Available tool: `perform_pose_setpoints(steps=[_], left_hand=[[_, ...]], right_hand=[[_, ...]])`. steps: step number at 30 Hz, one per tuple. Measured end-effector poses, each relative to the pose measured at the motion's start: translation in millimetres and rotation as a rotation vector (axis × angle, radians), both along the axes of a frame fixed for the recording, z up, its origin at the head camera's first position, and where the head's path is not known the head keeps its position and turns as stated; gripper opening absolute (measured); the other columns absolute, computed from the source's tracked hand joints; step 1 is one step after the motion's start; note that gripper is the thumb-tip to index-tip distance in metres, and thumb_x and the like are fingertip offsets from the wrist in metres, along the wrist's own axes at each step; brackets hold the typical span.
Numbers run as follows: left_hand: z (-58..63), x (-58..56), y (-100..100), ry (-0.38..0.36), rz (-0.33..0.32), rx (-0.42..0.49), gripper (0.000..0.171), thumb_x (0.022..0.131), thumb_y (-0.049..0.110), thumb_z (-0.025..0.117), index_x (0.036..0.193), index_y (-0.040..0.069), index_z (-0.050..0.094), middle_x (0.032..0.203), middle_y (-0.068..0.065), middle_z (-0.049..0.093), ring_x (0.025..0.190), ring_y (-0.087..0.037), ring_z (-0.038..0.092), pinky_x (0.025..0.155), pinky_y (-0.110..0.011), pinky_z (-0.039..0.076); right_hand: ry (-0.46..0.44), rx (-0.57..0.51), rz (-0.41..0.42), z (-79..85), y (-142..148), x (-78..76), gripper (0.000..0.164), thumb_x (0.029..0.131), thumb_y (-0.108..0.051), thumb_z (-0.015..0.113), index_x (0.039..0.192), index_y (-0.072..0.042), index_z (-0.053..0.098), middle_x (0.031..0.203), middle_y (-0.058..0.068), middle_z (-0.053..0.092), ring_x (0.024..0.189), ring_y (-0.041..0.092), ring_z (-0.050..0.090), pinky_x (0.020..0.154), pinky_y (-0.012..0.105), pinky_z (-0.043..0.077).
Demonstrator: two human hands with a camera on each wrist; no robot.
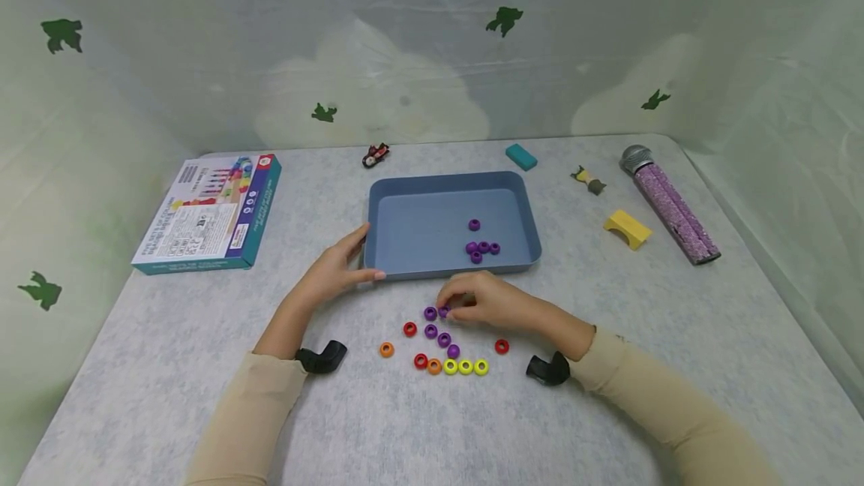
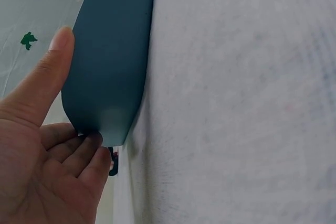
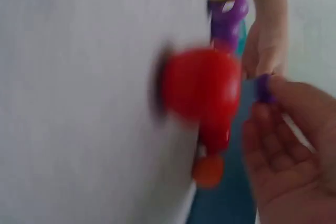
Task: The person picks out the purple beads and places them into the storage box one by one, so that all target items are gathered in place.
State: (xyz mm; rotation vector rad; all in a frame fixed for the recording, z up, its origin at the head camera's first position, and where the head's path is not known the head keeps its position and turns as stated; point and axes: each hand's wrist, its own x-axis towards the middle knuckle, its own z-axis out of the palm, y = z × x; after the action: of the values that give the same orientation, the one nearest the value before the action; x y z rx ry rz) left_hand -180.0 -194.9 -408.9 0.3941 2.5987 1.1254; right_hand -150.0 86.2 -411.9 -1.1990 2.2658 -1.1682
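Observation:
My left hand holds the front left corner of a shallow blue tray, thumb along the front and fingers at the left side. In the left wrist view, the thumb is at the tray's rim and the bent fingers touch its corner. My right hand pinches a purple bead between thumb and finger, just before the tray's front edge. Several purple beads lie beside it on the table. Inside the tray, several more purple beads sit toward the right.
Near the hands lie red beads, orange beads and yellow beads. A boxed toy set is at left. Behind and right are a small toy, teal block, bow-shaped item, yellow arch block and glittery microphone.

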Motion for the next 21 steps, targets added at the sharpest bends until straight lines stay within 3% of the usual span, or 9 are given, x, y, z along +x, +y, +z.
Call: perform_pose_setpoints(steps=[6, 10, 15, 21], left_hand=[[0.1, -0.2, 0, 0.004, 0.002, -0.004, 0.094, 0.063, 0.050, 0.061, 0.134, 0.021, 0.007, 0.137, -0.003, 0.009, 0.120, -0.022, 0.020, 0.095, -0.034, 0.025], [0.3, -0.5, 0, 0.008, 0.002, -0.007, 0.094, 0.062, 0.051, 0.060, 0.134, 0.022, 0.007, 0.136, -0.003, 0.010, 0.120, -0.021, 0.020, 0.095, -0.034, 0.025], [0.1, -0.5, 0, 0.013, -0.003, -0.008, 0.093, 0.063, 0.051, 0.060, 0.134, 0.023, 0.007, 0.136, -0.002, 0.010, 0.120, -0.021, 0.020, 0.095, -0.034, 0.025], [0.5, 0.1, 0, 0.012, -0.002, -0.011, 0.094, 0.063, 0.051, 0.060, 0.134, 0.021, 0.008, 0.136, -0.003, 0.010, 0.120, -0.021, 0.020, 0.095, -0.034, 0.025]], right_hand=[[0.058, -0.133, -0.133, 16.6, 11, -24.6, 0.020, 0.077, -0.013, 0.058, 0.096, -0.008, 0.060, 0.091, -0.006, 0.055, 0.081, 0.007, 0.050, 0.065, 0.027, 0.046], [0.055, -0.140, -0.274, 16.0, 22, -49.2, 0.021, 0.077, -0.014, 0.058, 0.096, -0.006, 0.060, 0.089, -0.003, 0.056, 0.079, 0.008, 0.052, 0.068, 0.028, 0.046], [-0.005, -0.027, -0.425, 5.9, 34, -74.2, 0.020, 0.078, -0.015, 0.058, 0.097, -0.008, 0.060, 0.090, -0.002, 0.057, 0.080, 0.009, 0.052, 0.068, 0.025, 0.045], [-0.089, 0.089, -0.477, 2.0, 37, -81.7, 0.016, 0.079, -0.009, 0.056, 0.094, -0.009, 0.060, 0.088, 0.001, 0.057, 0.078, 0.012, 0.052, 0.064, 0.027, 0.045]])
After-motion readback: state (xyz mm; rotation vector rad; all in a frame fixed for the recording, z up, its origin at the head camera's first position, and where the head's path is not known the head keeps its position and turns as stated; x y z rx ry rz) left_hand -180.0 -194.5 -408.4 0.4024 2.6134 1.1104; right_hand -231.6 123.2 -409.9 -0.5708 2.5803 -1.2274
